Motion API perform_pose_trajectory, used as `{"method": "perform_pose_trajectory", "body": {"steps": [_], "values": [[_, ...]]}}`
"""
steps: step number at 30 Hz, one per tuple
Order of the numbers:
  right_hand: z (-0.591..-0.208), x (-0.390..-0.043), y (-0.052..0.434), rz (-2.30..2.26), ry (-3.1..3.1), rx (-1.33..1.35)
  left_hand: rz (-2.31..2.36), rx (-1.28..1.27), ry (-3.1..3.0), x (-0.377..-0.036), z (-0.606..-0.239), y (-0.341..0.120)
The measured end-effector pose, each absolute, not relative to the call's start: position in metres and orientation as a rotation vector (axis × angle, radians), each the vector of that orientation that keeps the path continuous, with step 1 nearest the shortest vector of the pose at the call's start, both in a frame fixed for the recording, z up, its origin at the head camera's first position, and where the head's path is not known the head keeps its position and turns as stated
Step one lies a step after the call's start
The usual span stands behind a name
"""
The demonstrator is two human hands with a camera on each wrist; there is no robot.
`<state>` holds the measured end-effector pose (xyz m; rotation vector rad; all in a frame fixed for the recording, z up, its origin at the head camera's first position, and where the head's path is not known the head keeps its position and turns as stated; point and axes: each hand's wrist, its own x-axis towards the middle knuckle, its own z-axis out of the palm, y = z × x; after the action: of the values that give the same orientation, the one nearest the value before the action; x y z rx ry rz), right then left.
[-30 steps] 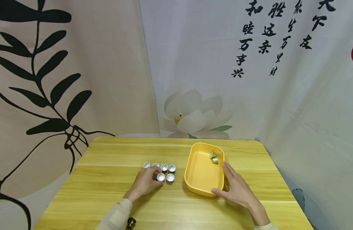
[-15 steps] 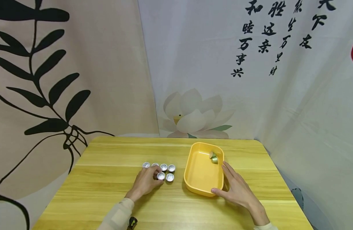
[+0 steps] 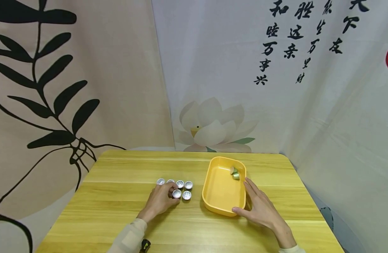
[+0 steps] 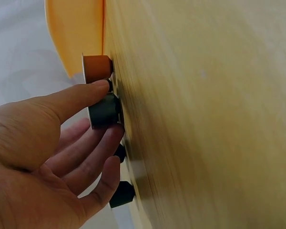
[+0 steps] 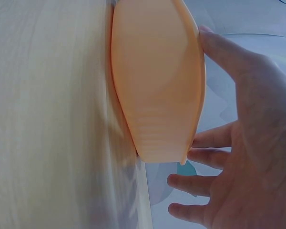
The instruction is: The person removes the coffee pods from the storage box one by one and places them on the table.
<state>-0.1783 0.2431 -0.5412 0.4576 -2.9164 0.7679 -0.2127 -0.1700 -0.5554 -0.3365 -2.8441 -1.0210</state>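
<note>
In the head view my left hand (image 3: 159, 202) pinches a dark coffee capsule (image 4: 104, 110) between thumb and fingers, its silver lid facing up. Just right of it stands an orange-brown capsule (image 4: 97, 68), lid up. Behind them several more lid-up capsules (image 3: 180, 184) form a row, partly covered by my left fingers. A yellow tray (image 3: 220, 196) lies to the right, with two green capsules (image 3: 236, 176) on their sides near its far right corner. My right hand (image 3: 260, 211) rests along the tray's right rim with thumb and fingers extended; the right wrist view shows fingertips at the rim.
The wooden table (image 3: 194, 235) carries everything and ends at a back edge close to a hanging printed cloth (image 3: 225, 70). A black item (image 3: 144, 245) shows beside my left sleeve. In the left wrist view another dark capsule (image 4: 122, 194) stands beyond my fingers.
Both hands stay in place, the left at the same capsule and the right at the tray. The view has shifted very slightly since the earliest frame.
</note>
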Motion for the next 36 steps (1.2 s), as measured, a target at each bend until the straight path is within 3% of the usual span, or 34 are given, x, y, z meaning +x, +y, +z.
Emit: {"method": "perform_pose_trajectory", "body": {"steps": [22,36], "values": [[-0.541,-0.179,0.245,0.775,-2.929,0.441,-1.009,-0.264,-2.852,-0.201,-0.530,-0.185],[-0.541,-0.179,0.244,0.768,-2.927,0.445,-0.850,-0.634,-2.667,-0.227,-0.498,-0.159]]}}
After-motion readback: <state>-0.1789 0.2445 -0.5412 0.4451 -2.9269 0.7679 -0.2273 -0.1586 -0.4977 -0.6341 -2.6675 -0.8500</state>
